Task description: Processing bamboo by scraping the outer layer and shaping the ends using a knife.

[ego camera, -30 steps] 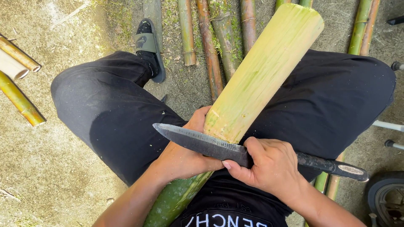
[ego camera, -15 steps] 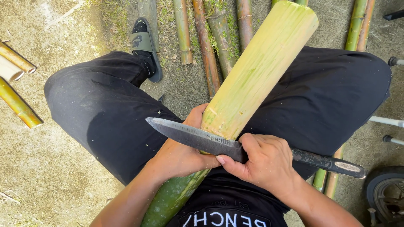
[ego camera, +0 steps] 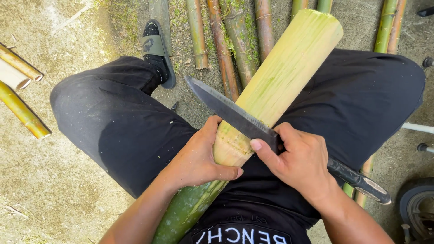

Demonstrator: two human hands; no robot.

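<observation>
Head view shows a thick bamboo culm (ego camera: 275, 86) across the lap – stiff, probably heavy, its peeled skin perhaps slippery – the left hand (ego camera: 199, 156) clamped around its middle, the right hand (ego camera: 300, 160) closed on the knife (ego camera: 235, 115).

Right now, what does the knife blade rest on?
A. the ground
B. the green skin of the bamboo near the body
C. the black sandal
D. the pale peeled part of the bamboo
D: the knife blade lies across the pale peeled part of the bamboo, just above the left hand; the right hand holds the knife.
</observation>
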